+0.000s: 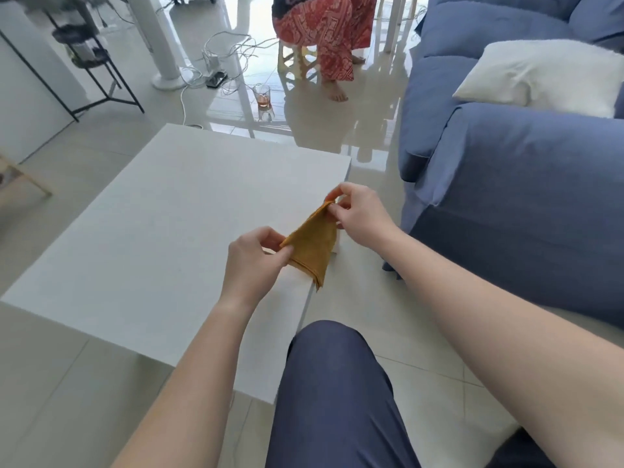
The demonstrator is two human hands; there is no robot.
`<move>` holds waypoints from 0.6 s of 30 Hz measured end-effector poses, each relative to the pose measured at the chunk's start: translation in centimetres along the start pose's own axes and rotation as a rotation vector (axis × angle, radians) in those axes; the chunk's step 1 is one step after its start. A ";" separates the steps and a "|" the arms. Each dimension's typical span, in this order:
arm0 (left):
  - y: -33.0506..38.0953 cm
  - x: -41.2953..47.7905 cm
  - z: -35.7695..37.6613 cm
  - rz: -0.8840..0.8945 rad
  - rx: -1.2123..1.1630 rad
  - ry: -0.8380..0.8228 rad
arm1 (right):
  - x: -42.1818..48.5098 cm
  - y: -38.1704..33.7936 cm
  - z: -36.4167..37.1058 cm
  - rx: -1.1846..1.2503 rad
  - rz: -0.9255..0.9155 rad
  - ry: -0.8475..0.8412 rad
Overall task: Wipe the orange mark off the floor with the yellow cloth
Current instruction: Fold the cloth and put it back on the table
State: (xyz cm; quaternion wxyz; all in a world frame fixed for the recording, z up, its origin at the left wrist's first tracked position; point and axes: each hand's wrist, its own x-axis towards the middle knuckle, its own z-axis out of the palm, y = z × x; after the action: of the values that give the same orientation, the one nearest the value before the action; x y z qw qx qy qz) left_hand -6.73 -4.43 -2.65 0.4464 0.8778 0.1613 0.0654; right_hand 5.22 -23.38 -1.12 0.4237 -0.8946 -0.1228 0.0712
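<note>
Pale glossy floor (388, 319) showed no orange mark, perhaps hidden, while the yellow cloth (314, 246), folded, was pinched over the desk (152, 231) edge by fingers of the left hand (251, 261) and right hand (361, 212), so the stain could be missed.

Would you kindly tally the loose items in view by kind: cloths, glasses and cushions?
Yellow cloth, held by left hand and right hand: 1
Glass on the floor: 1
White cushion on the sofa: 1
Total: 3
</note>
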 end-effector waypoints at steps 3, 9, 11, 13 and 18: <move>-1.5 0.3 -0.8 -0.036 0.023 0.056 | 1.9 -1.0 2.6 -0.008 0.011 -0.012; -3.9 0.8 -2.1 -0.097 0.084 0.150 | 3.7 -3.0 7.1 -0.053 -0.035 -0.081; -4.5 0.9 -2.2 -0.108 0.097 0.163 | 4.0 -3.7 8.1 -0.086 -0.050 -0.093; -4.9 0.8 -2.2 -0.109 0.106 0.175 | 4.2 -4.2 8.9 -0.104 -0.060 -0.105; -5.4 0.3 -0.9 0.000 0.335 0.289 | 3.6 -4.2 9.4 -0.141 -0.152 -0.240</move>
State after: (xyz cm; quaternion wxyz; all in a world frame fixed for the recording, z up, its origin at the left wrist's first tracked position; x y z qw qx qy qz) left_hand -7.92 -0.71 -6.46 0.2667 0.9211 0.2323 0.1629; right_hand 5.85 -12.77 -3.88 0.3464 -0.8953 -0.2445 0.1367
